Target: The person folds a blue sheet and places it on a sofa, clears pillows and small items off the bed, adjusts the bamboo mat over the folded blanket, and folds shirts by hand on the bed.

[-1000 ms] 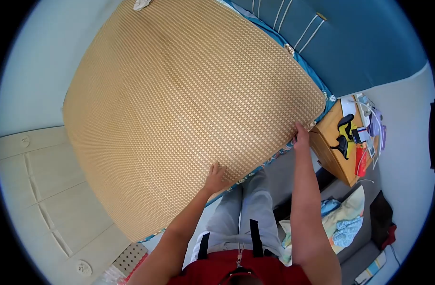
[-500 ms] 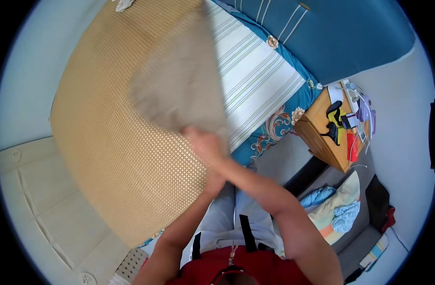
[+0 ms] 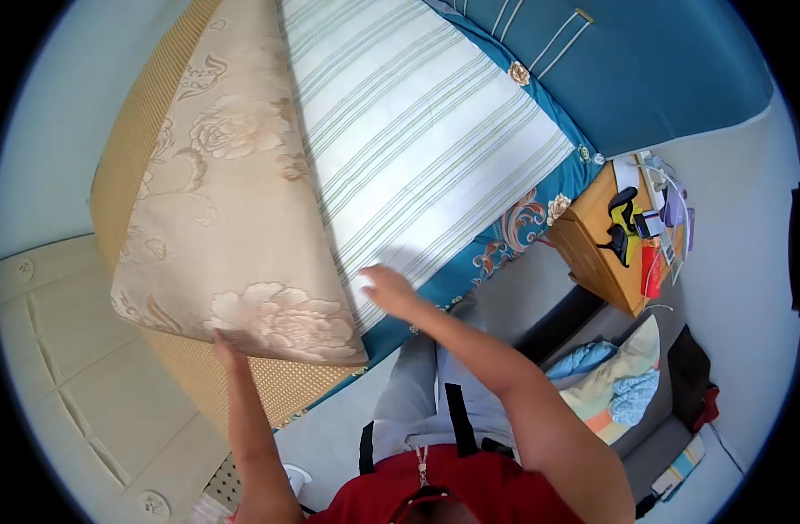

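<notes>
A woven bed mat lies folded back over itself on the bed, its beige underside with a floral pattern facing up. My left hand is closed on the near edge of the folded-over part, the fingers partly hidden by the cloth. My right hand is open, fingers apart and holding nothing, over the striped sheet just right of the fold. Under that sheet, a teal flowered bed cover shows along the bed's side.
A wooden nightstand stands right of the bed, with cables, a red packet and black items on top. Behind is a blue headboard. A pillow and blue cloths lie on a grey sofa. A cream padded panel is at left.
The folded part of the mat has swung left, baring more striped sheet. My left hand has moved left along its edge. My right hand, earlier at the mat, is now apart from it.
</notes>
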The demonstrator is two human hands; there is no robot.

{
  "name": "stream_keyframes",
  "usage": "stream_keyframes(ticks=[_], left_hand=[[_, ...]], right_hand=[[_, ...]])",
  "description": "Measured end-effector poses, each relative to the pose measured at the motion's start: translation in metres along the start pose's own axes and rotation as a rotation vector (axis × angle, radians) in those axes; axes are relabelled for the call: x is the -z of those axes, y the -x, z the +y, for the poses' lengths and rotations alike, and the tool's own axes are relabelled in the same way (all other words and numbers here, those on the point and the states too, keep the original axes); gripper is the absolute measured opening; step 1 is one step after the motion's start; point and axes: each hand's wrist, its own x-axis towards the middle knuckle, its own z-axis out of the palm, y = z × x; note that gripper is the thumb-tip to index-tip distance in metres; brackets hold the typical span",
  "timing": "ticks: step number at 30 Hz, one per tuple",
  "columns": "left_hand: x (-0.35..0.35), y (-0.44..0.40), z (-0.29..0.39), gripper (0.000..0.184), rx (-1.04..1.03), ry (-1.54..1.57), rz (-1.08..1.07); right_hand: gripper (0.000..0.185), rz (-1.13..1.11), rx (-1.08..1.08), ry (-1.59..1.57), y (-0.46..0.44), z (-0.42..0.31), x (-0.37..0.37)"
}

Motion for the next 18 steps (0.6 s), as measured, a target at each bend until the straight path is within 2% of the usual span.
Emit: stream_keyframes(ticks=[2, 3, 4, 5, 7, 8, 9, 10, 11, 12, 13, 14, 15, 16, 17, 18], left_hand=[[0.016, -0.032, 0.009, 0.051, 0.111, 0.000, 0.140], [0.025, -0.047, 0.012, 0.049, 0.165, 0.002, 0.214], [0.039, -0.072, 0.001, 0.049, 0.049, -0.184, 0.202], [0.055, -0.098, -0.023, 0.049, -0.069, -0.371, 0.191], [0.019, -0.068, -0.020, 0.051, -0.221, -0.956, 0.388], [-0.017, -0.032, -0.015, 0.053, -0.382, -1.198, 0.319], [-0.044, -0.009, -0.014, 0.056, -0.548, -1.435, 0.239], [-0.046, -0.008, -0.051, 0.055, -0.944, -1.413, 0.115], [-0.085, 0.035, -0.046, 0.053, -0.808, -1.178, -0.159], [-0.111, 0.069, -0.057, 0.051, -0.760, -1.178, -0.356], [-0.135, 0.103, -0.061, 0.052, -0.952, -1.108, -0.595], [-0.146, 0.119, -0.099, 0.053, -0.686, -1.294, -0.761], [-0.173, 0.162, -0.084, 0.055, -0.706, -1.140, -0.931], [-0.193, 0.185, -0.089, 0.059, -0.733, -1.021, -1.094], [-0.196, 0.203, -0.110, 0.063, -0.819, -1.041, -1.136], [-0.206, 0.221, -0.119, 0.069, -0.784, -1.125, -1.191]], right_hand=[[0.034, 0.117, -0.112, 0.035, 0.007, 0.046, 0.019], [0.038, 0.209, -0.071, 0.124, 0.009, 0.083, 0.020], [0.042, 0.300, -0.025, 0.212, 0.010, 0.115, 0.024], [0.047, 0.404, -0.068, 0.254, 0.012, 0.125, 0.042], [0.057, 0.555, -0.236, 0.231, 0.012, 0.144, 0.077], [0.061, 0.605, -0.361, 0.168, 0.011, 0.154, 0.093], [0.063, 0.719, -0.396, 0.205, 0.009, 0.162, 0.108], [0.066, 0.838, -0.429, 0.241, 0.006, 0.167, 0.123], [0.067, 0.877, -0.464, 0.122, 0.003, 0.179, 0.135], [0.069, 0.911, -0.499, 0.003, -0.001, 0.191, 0.144], [0.070, 0.942, -0.530, -0.118, -0.007, 0.196, 0.150], [0.072, 0.985, -0.576, -0.163, -0.013, 0.190, 0.154], [0.074, 1.026, -0.625, -0.208, -0.017, 0.182, 0.158], [0.076, 1.067, -0.676, -0.253, -0.022, 0.177, 0.163], [0.078, 1.083, -0.679, -0.286, -0.026, 0.175, 0.165], [0.079, 1.100, -0.684, -0.318, -0.029, 0.175, 0.169]])
